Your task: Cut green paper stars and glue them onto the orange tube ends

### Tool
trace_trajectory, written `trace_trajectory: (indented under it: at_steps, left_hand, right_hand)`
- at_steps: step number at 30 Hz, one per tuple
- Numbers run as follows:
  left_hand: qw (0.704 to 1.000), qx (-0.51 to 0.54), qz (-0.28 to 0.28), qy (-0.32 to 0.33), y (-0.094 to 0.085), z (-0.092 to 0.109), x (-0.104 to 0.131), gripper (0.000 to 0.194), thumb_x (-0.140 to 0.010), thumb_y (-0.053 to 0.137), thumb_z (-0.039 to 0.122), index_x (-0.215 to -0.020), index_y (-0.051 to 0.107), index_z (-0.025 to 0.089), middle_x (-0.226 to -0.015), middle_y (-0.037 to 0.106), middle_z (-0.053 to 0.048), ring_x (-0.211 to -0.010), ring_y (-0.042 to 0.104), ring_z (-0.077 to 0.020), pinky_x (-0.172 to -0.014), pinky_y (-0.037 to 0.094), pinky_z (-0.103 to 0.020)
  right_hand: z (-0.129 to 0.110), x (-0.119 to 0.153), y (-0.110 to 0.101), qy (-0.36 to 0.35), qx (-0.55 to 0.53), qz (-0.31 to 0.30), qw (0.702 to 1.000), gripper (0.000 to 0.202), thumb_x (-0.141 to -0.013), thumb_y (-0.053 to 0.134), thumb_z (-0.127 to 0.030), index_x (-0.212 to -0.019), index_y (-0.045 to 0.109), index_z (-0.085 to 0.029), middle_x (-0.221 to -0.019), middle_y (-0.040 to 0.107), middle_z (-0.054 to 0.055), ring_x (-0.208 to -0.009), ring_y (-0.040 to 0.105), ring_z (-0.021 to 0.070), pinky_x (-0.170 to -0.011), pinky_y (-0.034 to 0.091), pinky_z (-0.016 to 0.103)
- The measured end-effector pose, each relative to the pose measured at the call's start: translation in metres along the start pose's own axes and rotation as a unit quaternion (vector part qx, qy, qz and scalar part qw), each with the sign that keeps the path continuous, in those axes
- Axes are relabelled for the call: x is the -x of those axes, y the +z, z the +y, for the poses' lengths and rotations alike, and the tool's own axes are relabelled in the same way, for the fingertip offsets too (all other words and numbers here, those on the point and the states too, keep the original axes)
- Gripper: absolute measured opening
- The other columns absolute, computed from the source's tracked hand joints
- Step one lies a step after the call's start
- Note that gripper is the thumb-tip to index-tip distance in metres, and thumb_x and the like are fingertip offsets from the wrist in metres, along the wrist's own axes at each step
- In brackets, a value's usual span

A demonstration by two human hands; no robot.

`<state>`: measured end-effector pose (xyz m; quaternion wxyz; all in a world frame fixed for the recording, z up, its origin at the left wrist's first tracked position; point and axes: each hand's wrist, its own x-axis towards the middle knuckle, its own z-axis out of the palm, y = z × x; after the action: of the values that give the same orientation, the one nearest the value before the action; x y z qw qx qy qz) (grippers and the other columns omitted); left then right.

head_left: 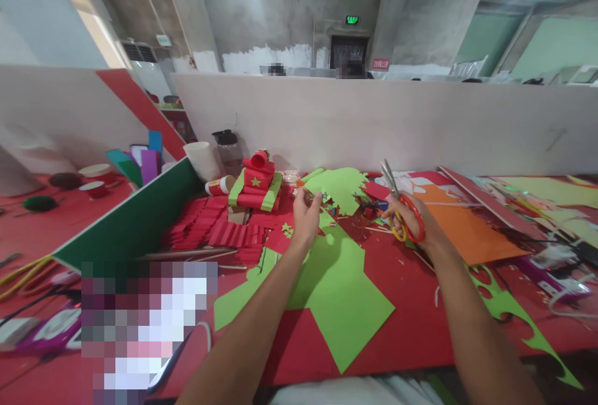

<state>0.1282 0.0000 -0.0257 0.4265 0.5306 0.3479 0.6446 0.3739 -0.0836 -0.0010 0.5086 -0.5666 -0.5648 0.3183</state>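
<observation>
My left hand (306, 213) is closed in a pinch above the middle of the table; what its fingertips hold is too small to make out. Just behind it is a light green paper piece with a jagged edge (346, 188). My right hand (427, 221) grips scissors (392, 179) by their red and yellow handles, blades pointing up and apart from any paper. Below both hands lie large light green paper sheets (339, 286). Small green paper stars (286, 230) lie on red paper left of my left hand.
A red paper tank-like model (258, 182) stands at the back left, beside pleated red paper strips (199, 221). A green board (126, 227) and white partition (327, 121) bound the workspace. Orange paper (471, 233) and a cut-out green scrap (518, 314) lie right.
</observation>
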Motion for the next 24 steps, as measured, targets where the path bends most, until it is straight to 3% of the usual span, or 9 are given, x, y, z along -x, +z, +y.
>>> trace_trajectory:
  at_steps: [3,5,7,14,20,24]
  left_hand:
    - [1.0,0.012,-0.009,-0.002,0.0,0.0,0.001,0.025,-0.087,0.062,0.028,-0.076,0.04,0.022,-0.067,0.045,0.005,-0.062,0.054,-0.011,-0.057,0.041,-0.022]
    - [1.0,0.022,-0.013,-0.003,0.001,-0.001,0.001,0.026,-0.086,0.063,0.029,-0.077,0.039,0.022,-0.067,0.044,0.005,-0.061,0.054,-0.0107,-0.055,0.041,-0.021]
    - [0.999,0.029,-0.018,-0.005,0.001,-0.001,0.001,0.027,-0.085,0.064,0.03,-0.078,0.039,0.022,-0.067,0.044,0.005,-0.06,0.053,-0.0104,-0.054,0.041,-0.021]
    - [0.999,0.034,-0.03,-0.006,0.001,-0.002,0.002,0.027,-0.086,0.064,0.032,-0.079,0.04,0.022,-0.069,0.042,0.006,-0.06,0.054,-0.0096,-0.056,0.043,-0.021]
    - [0.999,0.022,-0.028,0.001,0.002,-0.004,0.001,0.025,-0.086,0.063,0.03,-0.078,0.042,0.021,-0.068,0.042,0.006,-0.06,0.052,-0.0098,-0.056,0.04,-0.021]
    - [1.0,0.015,-0.02,0.002,0.003,-0.005,0.001,0.026,-0.085,0.065,0.031,-0.077,0.042,0.021,-0.067,0.042,0.005,-0.061,0.052,-0.0107,-0.056,0.04,-0.021]
  right_hand:
    - [0.012,-0.01,-0.015,0.026,0.21,0.108,0.971,0.036,-0.08,0.067,-0.048,-0.107,0.058,-0.025,-0.075,0.071,0.002,-0.048,0.056,0.0163,-0.046,0.042,0.026]
    - [0.02,-0.013,-0.024,0.031,0.334,0.137,0.932,0.031,-0.079,0.066,-0.039,-0.106,0.061,-0.024,-0.08,0.073,0.005,-0.06,0.064,0.0207,-0.054,0.043,0.027]
    - [0.025,-0.014,-0.031,0.032,0.393,0.142,0.908,0.03,-0.079,0.063,-0.034,-0.107,0.064,-0.022,-0.086,0.075,0.009,-0.07,0.067,0.0242,-0.058,0.043,0.028]
    - [0.032,-0.014,-0.031,0.049,0.418,0.121,0.899,0.035,-0.083,0.058,-0.035,-0.116,0.064,-0.023,-0.088,0.076,0.008,-0.067,0.068,0.0239,-0.057,0.041,0.027]
    - [0.032,-0.015,-0.026,0.045,0.46,0.121,0.879,0.038,-0.087,0.054,-0.037,-0.121,0.063,-0.022,-0.098,0.076,0.013,-0.082,0.07,0.0293,-0.061,0.04,0.029]
    - [0.032,-0.013,-0.024,0.045,0.48,0.114,0.868,0.037,-0.089,0.055,-0.035,-0.124,0.061,-0.023,-0.098,0.076,0.013,-0.081,0.07,0.028,-0.062,0.039,0.028]
